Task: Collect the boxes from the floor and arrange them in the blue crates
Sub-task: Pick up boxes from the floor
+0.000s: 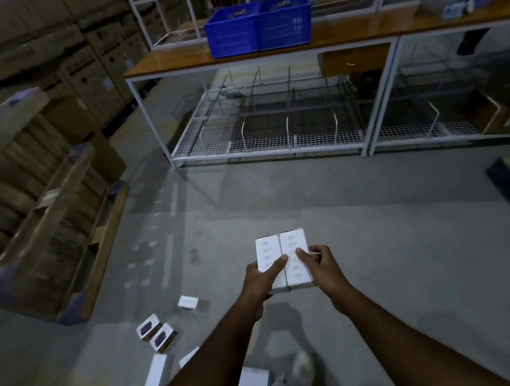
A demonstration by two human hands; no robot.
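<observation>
Boxes are what this job turns on, and two white boxes (283, 258) sit side by side in the person's hands right now, held out in front at about waist height, printed faces up. The left hand (260, 277) has its grip clenched on the left box, thumb lying across the top; the right hand (318, 263) clasps the right box the same way, so the pair is pressed together along one seam. Their long axis runs away from the person, pointing nearly straight at the two blue crates (258, 27) standing together on the wooden worktop (357, 33) across the room, well apart from the hands and slightly to the left of them. I'd judge the coming move is a carry forward over the concrete floor (369, 230), with the left hand a shade nearer the crates. More loose boxes (156, 333) lie scattered on the floor down by the person's left side, not yet collected, so the task looks far from done.
</observation>
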